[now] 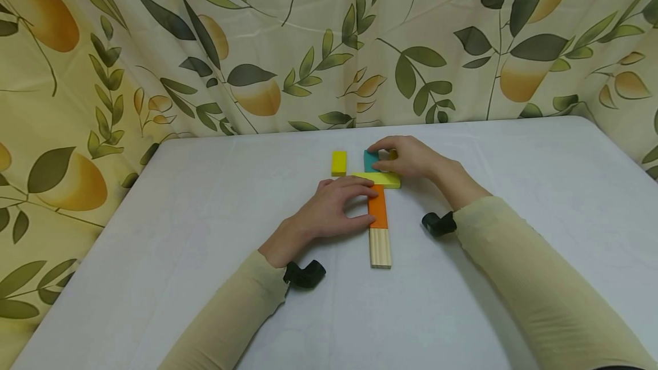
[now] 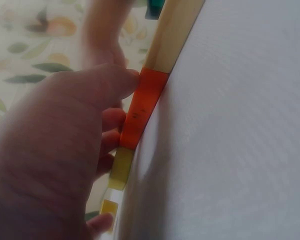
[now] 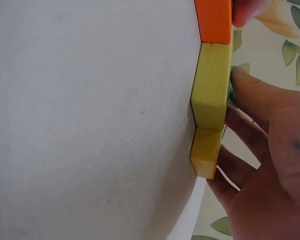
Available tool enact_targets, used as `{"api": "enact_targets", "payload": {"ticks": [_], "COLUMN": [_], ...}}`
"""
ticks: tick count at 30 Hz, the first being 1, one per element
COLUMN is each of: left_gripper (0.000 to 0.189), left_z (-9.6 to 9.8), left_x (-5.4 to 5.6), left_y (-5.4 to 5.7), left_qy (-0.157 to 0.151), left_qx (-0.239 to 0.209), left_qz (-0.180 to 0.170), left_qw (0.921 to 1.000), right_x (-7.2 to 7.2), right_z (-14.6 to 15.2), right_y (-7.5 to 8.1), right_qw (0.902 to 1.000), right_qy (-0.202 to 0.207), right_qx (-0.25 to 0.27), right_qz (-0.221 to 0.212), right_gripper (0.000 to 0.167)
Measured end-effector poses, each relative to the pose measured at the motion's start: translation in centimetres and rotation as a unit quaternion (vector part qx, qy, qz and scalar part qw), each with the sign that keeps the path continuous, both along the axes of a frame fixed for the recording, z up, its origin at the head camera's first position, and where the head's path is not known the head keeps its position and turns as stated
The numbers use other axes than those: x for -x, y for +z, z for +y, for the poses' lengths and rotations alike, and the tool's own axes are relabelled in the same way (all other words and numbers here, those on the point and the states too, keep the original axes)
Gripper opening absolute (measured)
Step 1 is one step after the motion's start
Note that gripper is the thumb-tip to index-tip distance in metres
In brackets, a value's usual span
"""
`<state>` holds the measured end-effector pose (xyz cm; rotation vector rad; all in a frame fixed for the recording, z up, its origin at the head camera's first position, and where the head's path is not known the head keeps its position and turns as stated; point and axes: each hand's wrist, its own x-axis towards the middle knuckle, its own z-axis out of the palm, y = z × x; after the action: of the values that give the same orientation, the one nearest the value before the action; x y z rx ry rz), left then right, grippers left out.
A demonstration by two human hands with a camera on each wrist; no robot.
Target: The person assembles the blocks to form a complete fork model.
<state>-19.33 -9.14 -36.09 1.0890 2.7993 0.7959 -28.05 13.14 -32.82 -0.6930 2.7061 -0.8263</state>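
In the head view, an orange block (image 1: 378, 210) and a plain wooden block (image 1: 380, 249) lie end to end, meeting a yellow-green block (image 1: 393, 181) set crosswise beyond them. My left hand (image 1: 336, 210) rests against the left side of the orange block, thumb and fingertips touching it and the crosswise block's left part. Beyond the crosswise block, my right hand (image 1: 411, 157) pinches a teal block (image 1: 369, 161) between thumb and index finger. A darker yellow block (image 3: 207, 145) sits beside the crosswise block in the right wrist view, mostly hidden by the right hand from above.
A separate yellow block (image 1: 338, 163) lies left of the teal one. White cloth covers the table (image 1: 205, 233), whose far edge meets a patterned curtain (image 1: 319, 44). Black wrist cameras (image 1: 305, 274) sit on both sleeves.
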Motion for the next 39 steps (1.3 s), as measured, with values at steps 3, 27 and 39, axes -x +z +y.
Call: {"api": "enact_targets", "payload": {"ticks": [3,27,39], "left_gripper": [0.042,0.04,0.04], "left_z": [0.0,0.0,0.1], "left_x": [0.0,0.0,0.0], "left_y": [0.0,-0.1,-0.1], "left_qy": [-0.002,-0.007,-0.002], "left_qx": [0.0,-0.002,-0.01], "left_qz": [0.002,0.005,0.015], "left_qw": [1.0,1.0,0.9998], "right_x": [0.0,0.0,-0.9], "right_z": [0.0,0.3,1.0], "right_y": [0.0,0.1,0.8], "right_qw": [1.0,1.0,0.999], "right_qy": [0.002,0.0,-0.021], "right_qx": [0.001,0.006,0.037], "right_qz": [0.002,0.001,0.01], "right_gripper": [0.042,0.043,0.046]}}
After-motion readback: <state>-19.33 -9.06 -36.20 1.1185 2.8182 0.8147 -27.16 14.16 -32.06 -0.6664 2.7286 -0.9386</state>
